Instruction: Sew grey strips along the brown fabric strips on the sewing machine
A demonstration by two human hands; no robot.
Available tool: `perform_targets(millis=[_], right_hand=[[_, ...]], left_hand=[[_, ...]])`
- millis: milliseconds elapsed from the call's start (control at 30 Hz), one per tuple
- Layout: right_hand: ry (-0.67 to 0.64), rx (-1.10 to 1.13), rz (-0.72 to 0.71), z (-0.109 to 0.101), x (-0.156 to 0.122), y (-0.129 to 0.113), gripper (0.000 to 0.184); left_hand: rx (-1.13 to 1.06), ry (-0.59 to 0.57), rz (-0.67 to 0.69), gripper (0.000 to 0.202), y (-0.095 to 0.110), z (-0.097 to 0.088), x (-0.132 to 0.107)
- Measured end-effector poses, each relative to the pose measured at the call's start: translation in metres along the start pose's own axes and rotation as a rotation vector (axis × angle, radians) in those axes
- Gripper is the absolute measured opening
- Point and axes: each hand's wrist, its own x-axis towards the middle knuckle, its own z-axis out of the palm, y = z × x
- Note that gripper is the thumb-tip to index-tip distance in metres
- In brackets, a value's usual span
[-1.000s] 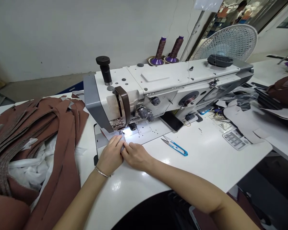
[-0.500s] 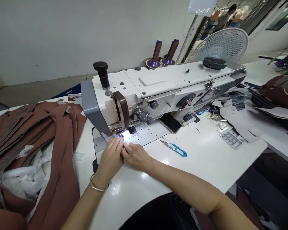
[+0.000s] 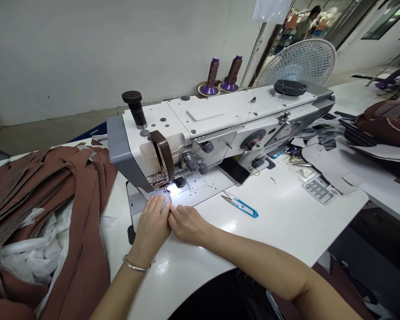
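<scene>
A pale grey piece of fabric (image 3: 150,194) lies under the needle area of a white sewing machine (image 3: 216,118), where a small lamp lights the bed. My left hand (image 3: 153,229) rests on this piece, fingers stretched flat over it and thumb apart. Close beside it, my right hand (image 3: 188,225) is closed, thumb and forefinger pinching the near edge of the fabric; the fingertips partly hide the grip. Blue-handled thread snips (image 3: 242,206) lie on the table to the right of my right hand.
Brown cut pieces (image 3: 86,213) are heaped at the left. A phone (image 3: 235,170) lies beneath the machine arm. Two thread cones (image 3: 231,74) and a fan (image 3: 298,62) stand behind. Pale panels (image 3: 326,162) and a calculator-like keypad (image 3: 320,190) lie at right; a person (image 3: 308,24) is far back.
The fabric shows more beyond my left fingers, which have drawn back slightly toward me. My right hand has also shifted slightly nearer. The whole view has moved a little.
</scene>
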Motion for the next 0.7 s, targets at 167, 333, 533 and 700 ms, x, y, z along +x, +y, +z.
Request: perform_targets(millis=[167, 333, 533, 700], right_hand=[[-0.056, 0.005, -0.016, -0.001, 0.005, 0.007, 0.03], [-0.138, 0.025, -0.026, -0.002, 0.012, 0.012, 0.03], [-0.242, 0.063, 0.019, -0.002, 0.015, 0.014, 0.029], [-0.268, 0.087, 0.051, -0.003, 0.018, 0.018, 0.027]], left_hand=[[0.015, -0.008, -0.028, 0.029, -0.001, 0.001, 0.002], [0.008, -0.018, -0.045, 0.026, -0.003, -0.001, 0.007], [0.048, -0.003, -0.034, 0.029, -0.006, -0.001, 0.009], [0.036, -0.033, -0.07, 0.029, -0.008, 0.004, 0.006]])
